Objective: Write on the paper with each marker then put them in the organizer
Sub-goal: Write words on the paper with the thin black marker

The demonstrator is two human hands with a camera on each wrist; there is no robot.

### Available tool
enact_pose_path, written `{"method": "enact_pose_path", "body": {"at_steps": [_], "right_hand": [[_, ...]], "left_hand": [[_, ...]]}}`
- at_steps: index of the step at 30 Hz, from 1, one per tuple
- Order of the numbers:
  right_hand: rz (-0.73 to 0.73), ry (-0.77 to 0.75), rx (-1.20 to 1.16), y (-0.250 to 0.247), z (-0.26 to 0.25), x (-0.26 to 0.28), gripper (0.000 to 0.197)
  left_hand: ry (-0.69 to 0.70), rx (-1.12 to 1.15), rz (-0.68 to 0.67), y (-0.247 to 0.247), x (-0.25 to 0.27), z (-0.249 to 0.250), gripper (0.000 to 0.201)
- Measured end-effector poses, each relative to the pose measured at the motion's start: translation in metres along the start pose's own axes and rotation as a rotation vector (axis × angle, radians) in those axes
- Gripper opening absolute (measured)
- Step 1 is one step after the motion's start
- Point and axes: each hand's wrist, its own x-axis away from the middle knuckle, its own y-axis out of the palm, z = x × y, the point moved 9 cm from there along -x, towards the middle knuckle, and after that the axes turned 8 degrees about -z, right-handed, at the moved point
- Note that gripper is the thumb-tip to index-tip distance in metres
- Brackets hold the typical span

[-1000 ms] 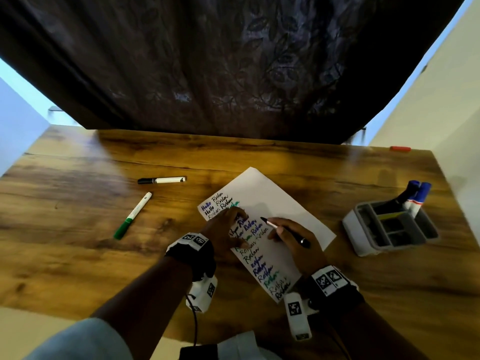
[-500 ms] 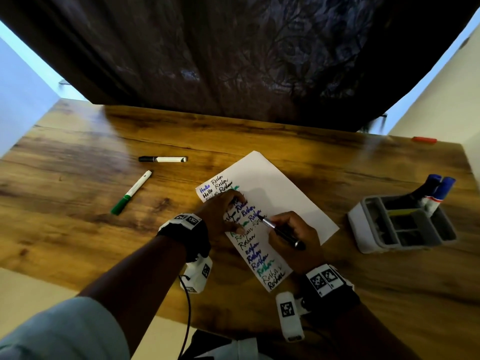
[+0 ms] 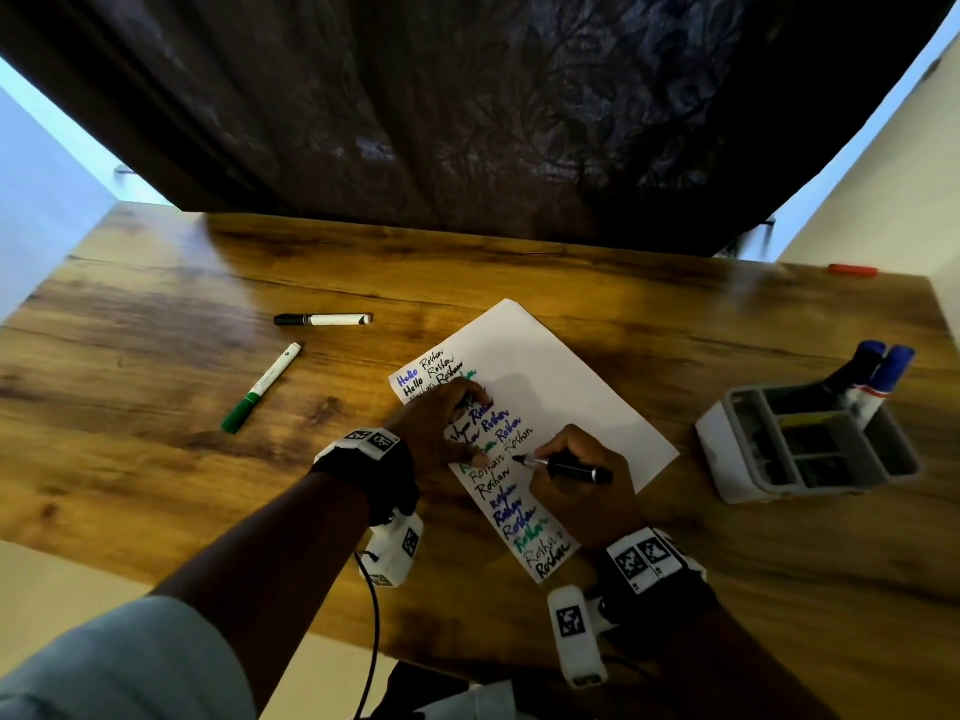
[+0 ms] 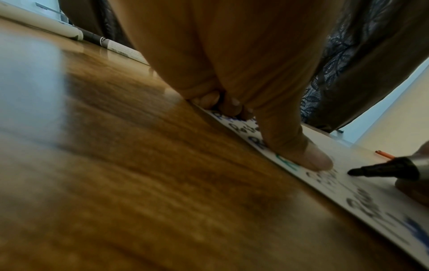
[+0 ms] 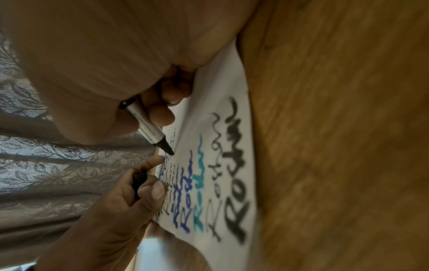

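Note:
A white paper (image 3: 561,387) with several lines of coloured writing lies on the wooden table. My right hand (image 3: 576,475) grips an uncapped black marker (image 3: 571,467), whose tip sits at the paper beside the written lines, also visible as the marker (image 5: 148,126). My left hand (image 3: 436,428) rests on the paper's left edge; its thumb (image 4: 308,157) presses down close to the marker tip (image 4: 383,168). Its curled fingers hold a black cap (image 5: 138,180). A grey and white organizer (image 3: 711,444) at the right holds two blue-capped markers (image 3: 883,366).
A green marker (image 3: 260,389) and a white marker with a black cap (image 3: 322,320) lie on the table to the left of the paper. A small orange object (image 3: 852,270) lies at the far right edge. A dark curtain hangs behind the table.
My right hand has drawn the marker tip left and nearer, to a lower line close to my left thumb. The left hand stays on the paper. The head view has shifted slightly.

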Motion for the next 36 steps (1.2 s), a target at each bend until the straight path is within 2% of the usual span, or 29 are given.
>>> {"method": "enact_pose_path", "body": {"at_steps": [13,16,22,36], "right_hand": [[-0.010,0.013,0.027,0.0017,-0.0021,-0.0013,0.013],[0.031,0.049,0.005,-0.0017,0.0020,0.0004,0.013],[0.021,0.074,-0.005,-0.0024,0.0023,0.0016,0.016],[0.090,0.058,-0.011,-0.0067,0.0022,0.0014,0.016]], "left_hand": [[0.006,-0.007,0.006,0.0002,-0.0005,0.0023,0.068],[0.004,-0.001,0.007,0.0006,-0.0006,-0.0001,0.068],[-0.001,-0.049,0.004,0.0006,-0.0012,0.0000,0.069],[-0.006,-0.041,0.012,0.0001,-0.0007,0.0000,0.068]]}}
